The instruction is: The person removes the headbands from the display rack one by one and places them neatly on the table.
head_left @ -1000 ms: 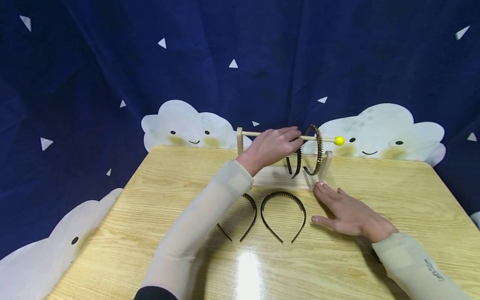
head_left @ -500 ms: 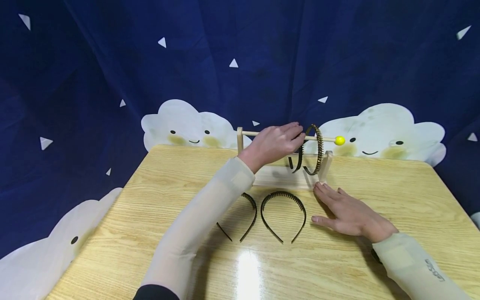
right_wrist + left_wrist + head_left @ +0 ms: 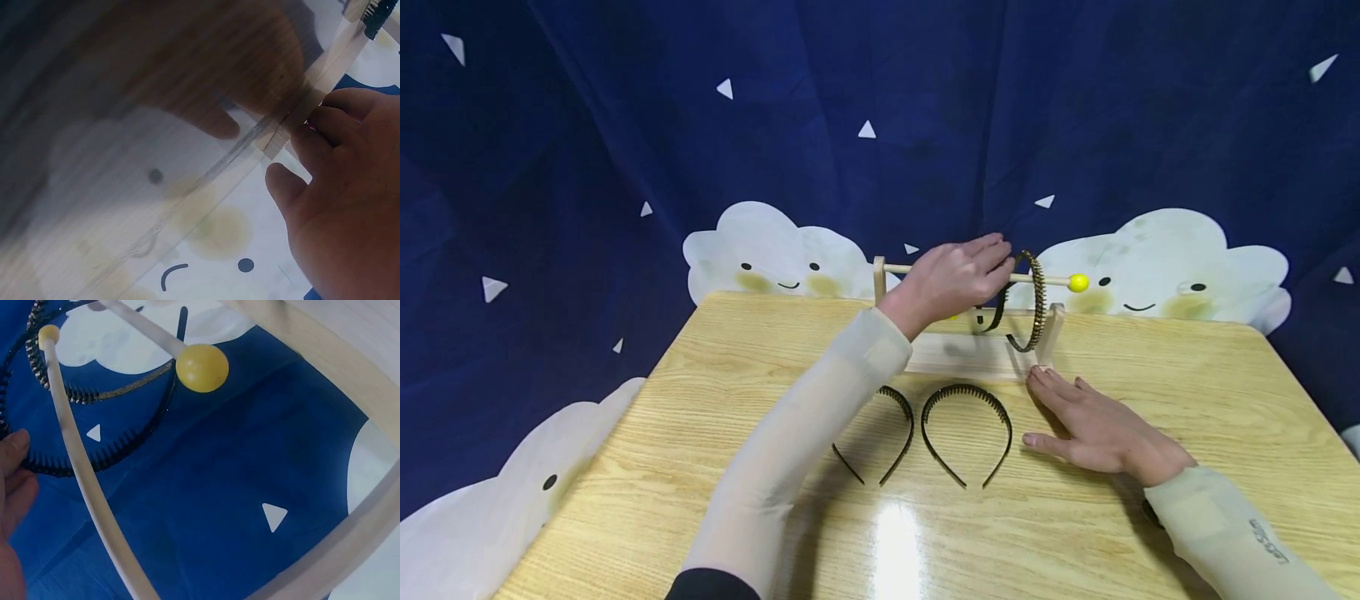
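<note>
My left hand (image 3: 951, 282) pinches a black toothed headband (image 3: 140, 439) at its band, beside the upper rod of a wooden rack (image 3: 970, 354). In the left wrist view the band passes around that rod. From the head view, my hand hides much of this headband. To its right, a gold-brown toothed headband (image 3: 1040, 302) hangs on the same rod, near the yellow ball (image 3: 1078, 283) at its end. My right hand (image 3: 1097, 425) lies with straight, spread fingers on the table, fingertips touching the right end of the rack's base.
Two black headbands lie on the wooden table (image 3: 1037, 533) before the rack: one headband (image 3: 927, 433) in full view, the other headband (image 3: 910, 412) partly behind my left sleeve. A lower rod's yellow ball (image 3: 202, 367) shows in the left wrist view. A blue curtain (image 3: 850, 67) hangs behind.
My left hand has moved slightly up and to the right, and the black headband's lower ends have risen with it. My right hand and the gold-brown headband have stayed put.
</note>
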### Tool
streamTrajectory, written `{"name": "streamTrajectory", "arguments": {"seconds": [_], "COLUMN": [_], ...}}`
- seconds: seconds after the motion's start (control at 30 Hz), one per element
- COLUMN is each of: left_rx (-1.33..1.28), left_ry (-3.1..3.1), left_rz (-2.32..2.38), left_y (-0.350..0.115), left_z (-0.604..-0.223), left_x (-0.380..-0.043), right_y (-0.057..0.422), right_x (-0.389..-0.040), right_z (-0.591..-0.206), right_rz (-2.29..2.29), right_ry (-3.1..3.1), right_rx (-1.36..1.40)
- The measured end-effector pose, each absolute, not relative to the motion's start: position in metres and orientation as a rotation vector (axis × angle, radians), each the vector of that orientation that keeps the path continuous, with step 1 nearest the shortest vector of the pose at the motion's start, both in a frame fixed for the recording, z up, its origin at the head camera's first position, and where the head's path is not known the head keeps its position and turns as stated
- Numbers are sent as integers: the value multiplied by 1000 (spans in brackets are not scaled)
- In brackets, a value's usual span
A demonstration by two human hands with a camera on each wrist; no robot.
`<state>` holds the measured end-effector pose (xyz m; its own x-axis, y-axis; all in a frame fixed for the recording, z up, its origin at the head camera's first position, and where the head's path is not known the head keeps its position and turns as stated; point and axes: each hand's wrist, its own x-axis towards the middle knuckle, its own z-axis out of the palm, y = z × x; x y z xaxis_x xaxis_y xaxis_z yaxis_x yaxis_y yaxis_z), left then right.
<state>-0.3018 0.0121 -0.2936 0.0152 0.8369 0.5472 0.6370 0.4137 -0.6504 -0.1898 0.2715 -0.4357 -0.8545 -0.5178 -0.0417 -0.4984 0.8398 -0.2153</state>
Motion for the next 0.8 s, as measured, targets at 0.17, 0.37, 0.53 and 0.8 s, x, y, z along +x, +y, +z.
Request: {"name": "streamTrajectory", "arguments": {"seconds": [0.17,0.37,0.53,0.8], "left_rx": [-1299,-1294,-1299,-1301], "left_ry": [-1700,-1687,-1693,-1709], "left_rz": [267,248,229,208], "left_y": [13,14,14,14], "left_z": [-290,-287,-283,-278], "left_x": [-302,-303,-304,-305], "right_y": [272,271,271,272], "right_x": [-190,-189,-187,-187], "right_z": [-435,-433,-431,-431], "right_rz": [-302,-315,-309,-314], "right_ry": [2922,2922,2923,2922], "right_rx": [-808,-813,-826,-821]}}
